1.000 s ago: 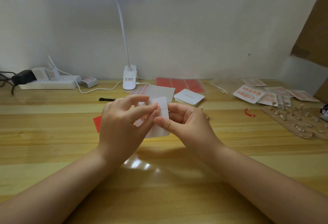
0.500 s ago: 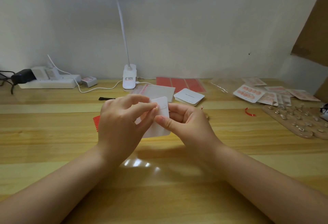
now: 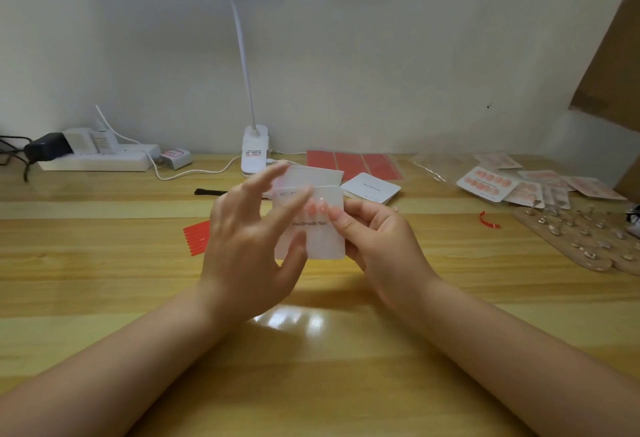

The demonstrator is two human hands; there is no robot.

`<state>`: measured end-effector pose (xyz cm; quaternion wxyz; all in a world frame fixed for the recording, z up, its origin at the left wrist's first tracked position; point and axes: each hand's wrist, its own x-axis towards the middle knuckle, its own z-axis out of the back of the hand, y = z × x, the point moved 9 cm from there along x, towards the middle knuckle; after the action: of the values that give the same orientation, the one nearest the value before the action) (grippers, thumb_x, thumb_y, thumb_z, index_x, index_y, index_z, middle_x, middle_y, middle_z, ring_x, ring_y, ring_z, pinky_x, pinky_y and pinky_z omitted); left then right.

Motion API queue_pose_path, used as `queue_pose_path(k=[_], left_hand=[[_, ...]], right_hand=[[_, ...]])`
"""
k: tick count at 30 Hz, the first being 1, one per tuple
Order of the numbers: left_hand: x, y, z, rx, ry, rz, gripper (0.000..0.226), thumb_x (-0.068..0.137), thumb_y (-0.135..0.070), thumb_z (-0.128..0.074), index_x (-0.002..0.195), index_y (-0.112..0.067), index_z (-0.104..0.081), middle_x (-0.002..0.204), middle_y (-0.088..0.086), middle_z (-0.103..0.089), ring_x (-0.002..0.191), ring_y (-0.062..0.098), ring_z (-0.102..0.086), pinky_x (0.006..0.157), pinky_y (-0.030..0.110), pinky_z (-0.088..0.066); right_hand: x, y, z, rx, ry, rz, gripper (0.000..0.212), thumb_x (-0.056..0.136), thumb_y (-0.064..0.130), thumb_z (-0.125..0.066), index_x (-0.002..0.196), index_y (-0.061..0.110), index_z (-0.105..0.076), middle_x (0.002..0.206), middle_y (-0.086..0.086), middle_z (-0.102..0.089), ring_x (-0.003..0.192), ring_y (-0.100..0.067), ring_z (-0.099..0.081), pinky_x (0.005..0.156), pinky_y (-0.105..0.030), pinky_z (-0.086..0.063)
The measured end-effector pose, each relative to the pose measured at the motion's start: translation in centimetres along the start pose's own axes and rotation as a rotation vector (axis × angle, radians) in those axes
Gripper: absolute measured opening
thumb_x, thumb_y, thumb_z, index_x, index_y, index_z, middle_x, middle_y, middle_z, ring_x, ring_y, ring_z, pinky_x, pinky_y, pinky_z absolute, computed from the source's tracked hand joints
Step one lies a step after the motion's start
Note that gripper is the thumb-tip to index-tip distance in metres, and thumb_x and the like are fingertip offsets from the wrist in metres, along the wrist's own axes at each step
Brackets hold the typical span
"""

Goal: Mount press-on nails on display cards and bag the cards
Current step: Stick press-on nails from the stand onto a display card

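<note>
My right hand (image 3: 377, 239) holds a white display card (image 3: 325, 239) by its right edge, thumb on the front, above the middle of the wooden desk. The card is printed "Handmade Nail" and carries two or three pink press-on nails (image 3: 317, 208) near its top. My left hand (image 3: 249, 246) is in front of the card's left half, fingers spread and blurred, its thumb near the card's lower edge. It hides part of the card.
A stack of white cards (image 3: 372, 187) and red adhesive sheets (image 3: 353, 163) lie behind the hands. Red tab strips (image 3: 195, 237) are at left. Finished nail cards (image 3: 486, 183) and a wooden board with nail stands (image 3: 581, 235) are at right. A lamp base (image 3: 254, 149) and power strip (image 3: 93, 159) stand at the back.
My left hand has let go of the card's top and opened, its fingers spreading upward. The card now faces me more squarely in my right hand.
</note>
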<state>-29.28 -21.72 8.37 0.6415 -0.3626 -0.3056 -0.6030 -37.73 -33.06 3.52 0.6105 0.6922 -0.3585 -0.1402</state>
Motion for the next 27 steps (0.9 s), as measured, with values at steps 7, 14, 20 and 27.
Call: queue_pose_path(k=[7,14,20,27], left_hand=[[-1.9,4.1,-3.2,-0.591,0.13,0.66,0.053,0.09,-0.051,-0.054,0.131,-0.019,-0.049,0.118,-0.012,-0.06,0.102,0.01,-0.061,0.081,0.019,-0.047],[-2.1,3.5,-3.7,-0.705,0.132,0.644,0.016,0.093,-0.024,-0.059,0.084,-0.02,-0.071,0.08,-0.004,-0.073,0.075,0.007,-0.067,0.063,0.019,-0.051],[-2.3,3.7,-3.8,-0.707,0.141,0.676,0.015,0.093,-0.022,-0.061,0.085,-0.017,-0.073,0.079,-0.003,-0.073,0.075,0.008,-0.067,0.067,0.022,-0.051],[-2.6,3.9,-4.1,-0.723,0.14,0.717,0.015,0.093,-0.023,-0.061,0.086,-0.017,-0.073,0.08,-0.005,-0.074,0.075,0.007,-0.067,0.064,0.016,-0.049]], right_hand=[[0.6,-1.0,1.5,0.084,-0.093,-0.048,0.018,0.09,0.008,-0.061,0.107,0.002,-0.067,0.1,-0.012,-0.074,0.097,-0.024,-0.07,0.086,-0.037,-0.056],[0.6,-1.8,1.5,0.052,-0.059,-0.093,0.013,0.088,0.018,-0.067,0.077,0.011,-0.069,0.084,-0.006,-0.071,0.087,-0.024,-0.068,0.094,-0.054,-0.049],[0.5,-1.8,1.8,-0.052,-0.083,-0.086,0.035,0.08,0.025,-0.069,0.098,-0.004,-0.068,0.1,-0.017,-0.073,0.099,-0.033,-0.069,0.093,-0.049,-0.053],[0.7,-1.9,2.3,-0.079,-0.138,-0.066,0.034,0.082,0.028,-0.068,0.101,-0.001,-0.069,0.098,-0.017,-0.073,0.095,-0.031,-0.07,0.09,-0.046,-0.054]])
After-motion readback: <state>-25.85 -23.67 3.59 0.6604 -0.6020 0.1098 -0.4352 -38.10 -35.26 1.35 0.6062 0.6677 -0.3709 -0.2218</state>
